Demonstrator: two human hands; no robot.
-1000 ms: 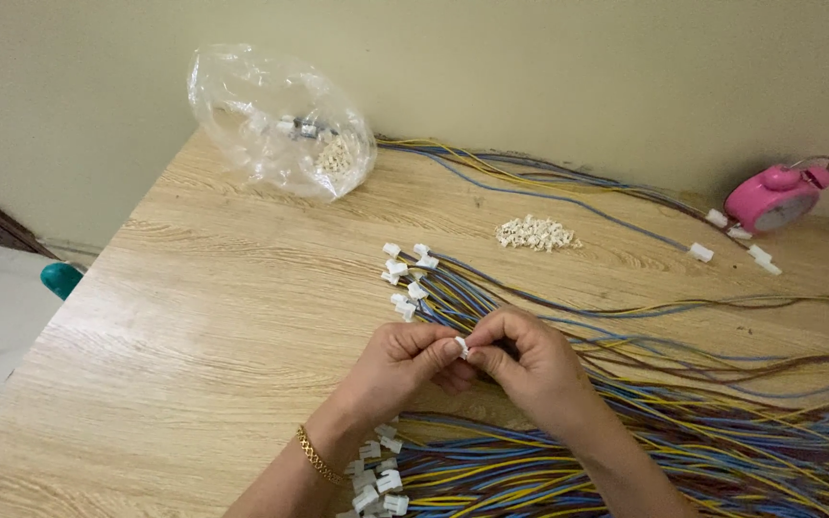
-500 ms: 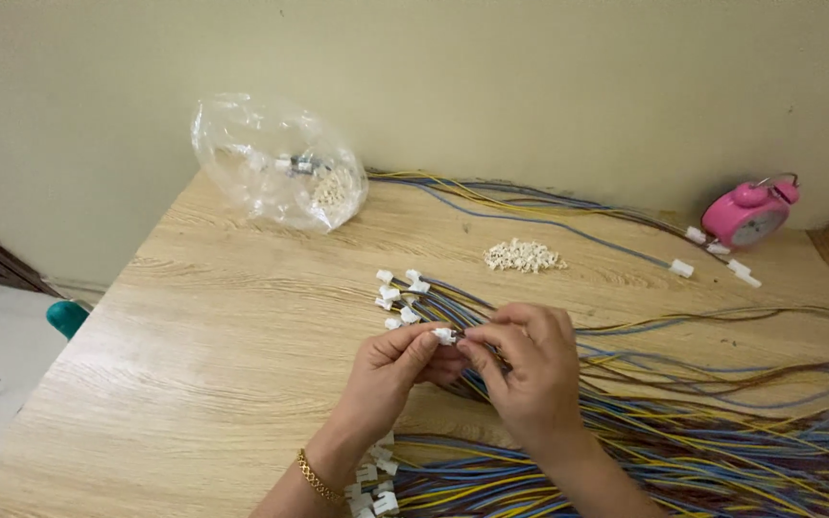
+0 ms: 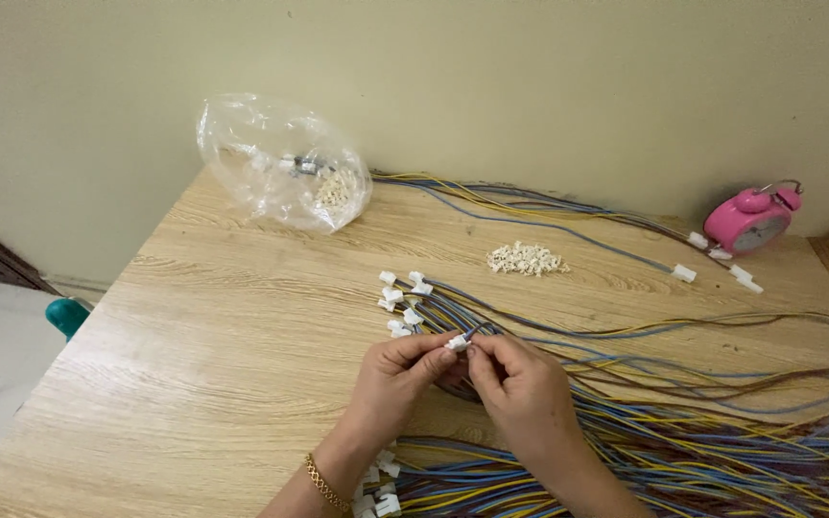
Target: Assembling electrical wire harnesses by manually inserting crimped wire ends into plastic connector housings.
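Observation:
My left hand (image 3: 390, 376) pinches a small white plastic connector (image 3: 457, 341) between thumb and forefinger. My right hand (image 3: 522, 384) grips the thin coloured wires that lead into that connector from the right. Both hands meet over the middle of the wooden table (image 3: 203, 336). Just beyond them lies a fan of wire ends with white connectors (image 3: 400, 299) fitted. A thick spread of blue, yellow and brown wires (image 3: 702, 451) runs off to the right. More connector-tipped wires (image 3: 376, 489) lie by my left wrist.
A clear plastic bag (image 3: 285, 163) holding small white parts sits at the back left. A small heap of white connectors (image 3: 525, 258) lies behind the hands. A pink alarm clock (image 3: 750, 219) stands at the back right against the wall. A teal object (image 3: 69, 315) is on the floor at the left.
The view has tilted down a little, so the table things sit lower in frame. My hands stay together on the connector, fingers shifting slightly around it.

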